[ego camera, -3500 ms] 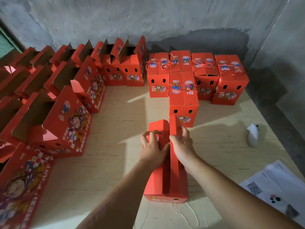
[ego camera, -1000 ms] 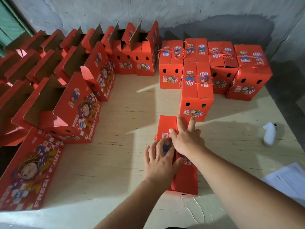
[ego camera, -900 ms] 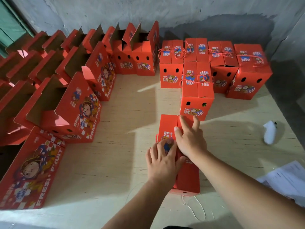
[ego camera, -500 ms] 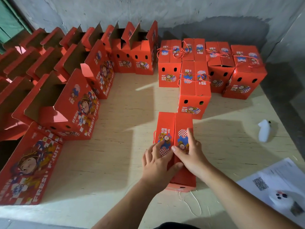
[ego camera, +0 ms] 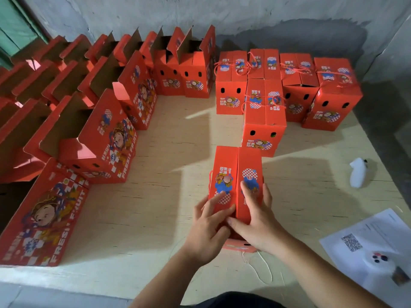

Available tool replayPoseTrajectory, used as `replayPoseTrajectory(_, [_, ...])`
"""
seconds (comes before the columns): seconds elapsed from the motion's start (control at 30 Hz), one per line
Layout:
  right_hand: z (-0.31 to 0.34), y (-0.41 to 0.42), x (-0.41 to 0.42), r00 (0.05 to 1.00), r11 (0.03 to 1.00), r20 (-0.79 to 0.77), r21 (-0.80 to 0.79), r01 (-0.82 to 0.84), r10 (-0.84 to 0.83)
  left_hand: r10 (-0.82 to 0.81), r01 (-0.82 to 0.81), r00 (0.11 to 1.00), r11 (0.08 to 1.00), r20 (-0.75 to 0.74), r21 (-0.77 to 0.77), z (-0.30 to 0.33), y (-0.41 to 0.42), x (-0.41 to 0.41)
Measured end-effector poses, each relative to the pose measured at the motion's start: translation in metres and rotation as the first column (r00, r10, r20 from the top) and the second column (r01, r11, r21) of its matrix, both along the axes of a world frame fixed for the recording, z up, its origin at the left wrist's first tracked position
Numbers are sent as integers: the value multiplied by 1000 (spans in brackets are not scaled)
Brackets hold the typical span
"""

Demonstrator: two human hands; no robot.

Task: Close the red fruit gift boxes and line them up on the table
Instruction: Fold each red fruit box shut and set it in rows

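Note:
A red fruit gift box (ego camera: 235, 174) stands in front of me on the wooden table (ego camera: 169, 174), its two top flaps folded flat and meeting along the middle. My left hand (ego camera: 209, 227) rests on the near end of the left flap with fingers spread. My right hand (ego camera: 255, 214) presses flat on the right flap, thumb at the seam. Just beyond stands a closed box (ego camera: 264, 121) tied with red cord, and a row of closed boxes (ego camera: 287, 85) lines the back wall.
Several open boxes (ego camera: 106, 138) with raised flaps crowd the left side and back left. A printed sheet (ego camera: 373, 241) with a white device on it lies at the right front. A small white object (ego camera: 358, 172) sits at the right. Loose string lies by the table's front edge.
The upright flaps have been folded down flat onto the box. Both hands slid back from the far end to the near end of the top.

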State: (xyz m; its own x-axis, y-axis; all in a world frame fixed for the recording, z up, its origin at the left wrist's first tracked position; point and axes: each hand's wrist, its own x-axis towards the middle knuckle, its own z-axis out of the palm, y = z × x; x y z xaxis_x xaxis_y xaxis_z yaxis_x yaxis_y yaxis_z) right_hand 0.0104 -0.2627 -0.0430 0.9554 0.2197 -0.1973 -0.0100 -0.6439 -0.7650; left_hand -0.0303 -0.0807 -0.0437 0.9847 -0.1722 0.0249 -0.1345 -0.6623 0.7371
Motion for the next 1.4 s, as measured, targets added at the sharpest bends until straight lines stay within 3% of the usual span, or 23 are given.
replayPoseTrajectory(0.1, [4,6,-5,998,999,42,8,53,-54,-80,80,997,990,-6,115,2,6,2])
replayPoseTrajectory(0.27, [11,18,-8,992,991,89,-93,99,-91,-79,77,997,970,-3,231,0,8,0])
replayPoseTrajectory(0.5, [15,21,-11,997,959,42,-271,81,-72,-22,11,999,964,39,266,-1,2,-3])
replayPoseTrajectory(0.67, [16,18,-14,998,950,36,-304,69,-61,-47,49,999,964,-16,261,-1,6,0])
replayPoseTrajectory(0.8, [16,15,-16,1000,942,21,-334,28,-22,-64,92,994,935,-93,343,2,6,4])
replayPoseTrajectory(0.9, [14,9,-9,999,964,-38,-264,-21,11,-1,65,933,984,-359,165,18,-2,13])
replayPoseTrajectory(0.97, [13,7,-5,999,994,-39,-106,22,-27,68,-49,879,997,-471,54,30,-11,22])
replayPoseTrajectory(1.03, [10,7,-4,994,994,26,28,105,-106,135,-71,892,984,-430,162,32,-25,24])
replayPoseTrajectory(1.13, [3,9,-3,976,980,90,58,193,-198,218,-118,947,919,-235,376,26,-43,15])
replayPoseTrajectory(1.23, [-2,12,-1,957,966,136,56,251,-257,225,-149,957,922,-181,357,23,-44,13])
replayPoseTrajectory(1.4, [-2,12,8,958,959,58,23,282,-282,111,-33,936,973,-335,228,23,-29,22])
